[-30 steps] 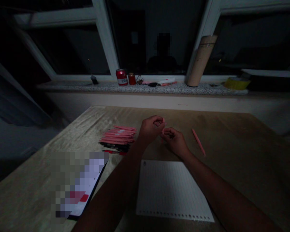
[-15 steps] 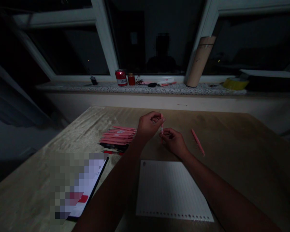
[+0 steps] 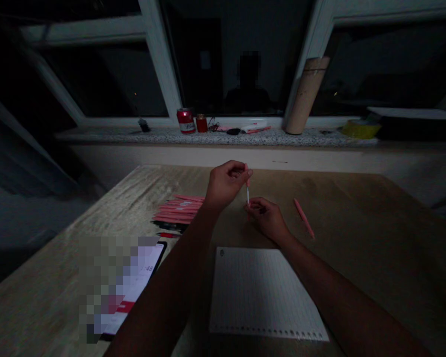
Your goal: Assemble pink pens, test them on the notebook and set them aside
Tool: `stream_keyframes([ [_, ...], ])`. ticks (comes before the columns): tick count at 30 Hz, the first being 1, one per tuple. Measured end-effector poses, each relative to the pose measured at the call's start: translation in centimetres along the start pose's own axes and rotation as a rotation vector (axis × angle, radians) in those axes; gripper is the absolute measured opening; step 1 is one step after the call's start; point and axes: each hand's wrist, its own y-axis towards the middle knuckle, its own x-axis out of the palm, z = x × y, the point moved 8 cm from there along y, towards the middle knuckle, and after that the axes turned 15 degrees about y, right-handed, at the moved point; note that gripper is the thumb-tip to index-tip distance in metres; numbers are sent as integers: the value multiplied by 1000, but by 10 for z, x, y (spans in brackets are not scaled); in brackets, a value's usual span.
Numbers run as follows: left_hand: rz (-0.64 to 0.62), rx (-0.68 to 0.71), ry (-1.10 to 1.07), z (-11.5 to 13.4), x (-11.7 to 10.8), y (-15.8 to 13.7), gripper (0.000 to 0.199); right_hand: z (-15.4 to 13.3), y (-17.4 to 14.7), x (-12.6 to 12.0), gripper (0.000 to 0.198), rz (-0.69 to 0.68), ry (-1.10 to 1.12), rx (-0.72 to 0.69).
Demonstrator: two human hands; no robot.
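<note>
Pinching the smooth pink upper piece (image 3: 247, 182) of a slender pen, nearly upright, in the left hand (image 3: 225, 188), and gripping the mostly hidden lower piece in the right hand (image 3: 265, 216) just below, with a thin pale tube (image 3: 248, 195) bridging both. Showing, on the creased table (image 3: 357, 277), a tapered pink pen (image 3: 304, 218) right of the right hand, slim pink barrels (image 3: 178, 210) bunched left of the left hand, and ruled paper (image 3: 263, 292) with a hole-punched edge below both.
</note>
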Motion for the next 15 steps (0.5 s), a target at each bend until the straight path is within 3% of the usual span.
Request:
stream_keyframes([
  [11,32,-3,16,9,-13,5,24,2,-1,-1,20,5,2,5],
  [15,36,-30,42,-1,-18,1,26,1,-1,-1,20,0,7,-5],
])
